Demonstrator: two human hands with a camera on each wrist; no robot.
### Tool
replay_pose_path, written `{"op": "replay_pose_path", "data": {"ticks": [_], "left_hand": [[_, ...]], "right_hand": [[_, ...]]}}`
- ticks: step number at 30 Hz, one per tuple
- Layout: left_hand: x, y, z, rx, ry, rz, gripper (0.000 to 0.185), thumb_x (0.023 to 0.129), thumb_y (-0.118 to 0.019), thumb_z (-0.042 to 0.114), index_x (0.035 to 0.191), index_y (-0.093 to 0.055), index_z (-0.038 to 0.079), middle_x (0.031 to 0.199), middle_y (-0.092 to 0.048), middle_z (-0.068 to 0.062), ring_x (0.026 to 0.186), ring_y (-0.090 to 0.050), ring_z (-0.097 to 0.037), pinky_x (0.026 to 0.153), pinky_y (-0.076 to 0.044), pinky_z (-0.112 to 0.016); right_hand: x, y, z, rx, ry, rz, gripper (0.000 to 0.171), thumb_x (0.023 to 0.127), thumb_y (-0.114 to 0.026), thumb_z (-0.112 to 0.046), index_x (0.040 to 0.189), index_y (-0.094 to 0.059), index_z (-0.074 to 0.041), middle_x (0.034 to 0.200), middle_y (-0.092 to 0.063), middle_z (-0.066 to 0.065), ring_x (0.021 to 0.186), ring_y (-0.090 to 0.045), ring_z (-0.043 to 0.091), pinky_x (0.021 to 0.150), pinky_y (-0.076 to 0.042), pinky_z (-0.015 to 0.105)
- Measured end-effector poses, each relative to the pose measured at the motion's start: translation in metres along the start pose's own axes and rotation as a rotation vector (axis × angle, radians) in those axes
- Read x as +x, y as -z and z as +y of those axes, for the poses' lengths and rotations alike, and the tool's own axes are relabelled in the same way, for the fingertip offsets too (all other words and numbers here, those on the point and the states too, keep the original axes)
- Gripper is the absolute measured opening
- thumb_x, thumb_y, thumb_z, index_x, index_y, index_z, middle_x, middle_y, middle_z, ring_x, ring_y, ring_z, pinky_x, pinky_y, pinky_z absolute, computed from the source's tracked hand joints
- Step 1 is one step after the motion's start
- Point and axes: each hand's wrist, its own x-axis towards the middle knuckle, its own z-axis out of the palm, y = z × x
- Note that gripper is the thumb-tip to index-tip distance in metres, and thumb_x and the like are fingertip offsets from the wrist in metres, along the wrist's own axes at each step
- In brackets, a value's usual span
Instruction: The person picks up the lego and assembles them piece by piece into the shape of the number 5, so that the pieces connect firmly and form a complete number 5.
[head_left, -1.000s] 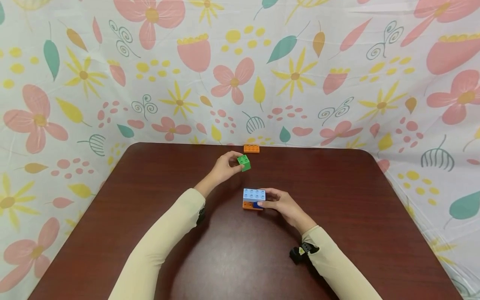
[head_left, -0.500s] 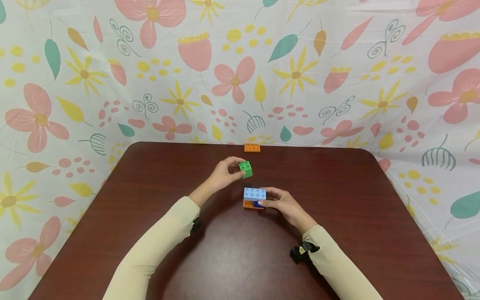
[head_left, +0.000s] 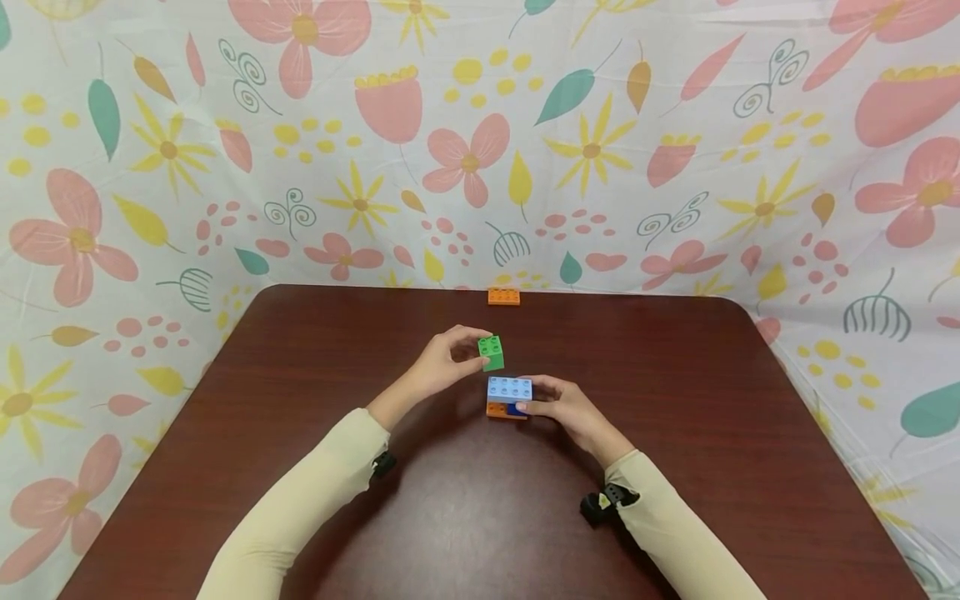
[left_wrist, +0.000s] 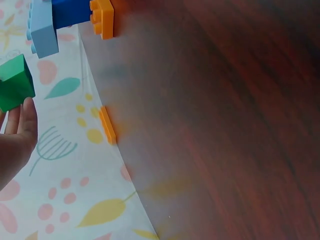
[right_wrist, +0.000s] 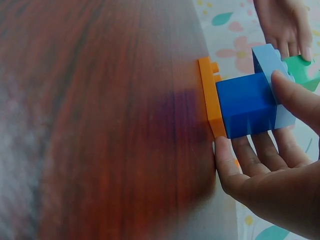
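Observation:
My left hand (head_left: pixel 448 360) pinches a small green brick (head_left: pixel 491 352) in the air, just above the far left end of a brick stack (head_left: pixel 508 397). The stack has a light blue brick (head_left: pixel 509 388) on top, a dark blue brick (right_wrist: pixel 246 105) in the middle and an orange plate (right_wrist: pixel 209 96) at the bottom, standing on the dark wooden table (head_left: pixel 465 500). My right hand (head_left: pixel 558 405) grips the stack from its right side with thumb and fingers. The green brick (left_wrist: pixel 15 83) shows at a fingertip in the left wrist view, beside the stack (left_wrist: pixel 70 20).
A lone orange brick (head_left: pixel 503 296) lies at the table's far edge, also visible in the left wrist view as an orange brick (left_wrist: pixel 107 125). A flowered cloth (head_left: pixel 480 142) hangs behind and around the table.
My left hand has carried the green brick nearer and down, from beside the far orange brick to just above the stack. The right hand and the stack have stayed put.

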Motion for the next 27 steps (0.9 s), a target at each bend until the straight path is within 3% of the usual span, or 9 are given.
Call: {"op": "replay_pose_path", "data": {"ticks": [10,19,27], "left_hand": [[-0.008,-0.003,0.0,-0.003,-0.038,-0.031,0.038,0.088,-0.07,0.011,0.125,-0.062,0.01,0.108,-0.061,-0.006,0.102,-0.061,-0.02,0.083,-0.052,-0.034],[-0.013,-0.006,0.002,-0.028,-0.055,-0.061,0.039,0.088,-0.069,0.004,0.127,-0.06,0.002,0.11,-0.06,-0.017,0.104,-0.06,-0.031,0.088,-0.052,-0.045],[-0.024,-0.003,0.035,-0.033,-0.068,-0.092,0.037,0.088,-0.066,-0.001,0.124,-0.059,-0.006,0.11,-0.059,-0.022,0.103,-0.059,-0.036,0.089,-0.051,-0.048]], "right_hand": [[-0.002,0.001,-0.002,0.008,0.001,-0.01,0.054,0.083,-0.076,-0.017,0.132,-0.056,-0.005,0.124,-0.06,0.012,0.109,-0.057,0.021,0.091,-0.046,0.039],[-0.001,0.001,-0.002,0.003,-0.004,-0.013,0.055,0.084,-0.076,-0.018,0.133,-0.055,-0.004,0.124,-0.061,0.013,0.108,-0.058,0.021,0.093,-0.046,0.041],[0.0,0.0,-0.002,0.002,-0.02,-0.005,0.055,0.082,-0.078,-0.02,0.131,-0.057,-0.008,0.122,-0.062,0.011,0.109,-0.058,0.021,0.09,-0.046,0.037]]}}
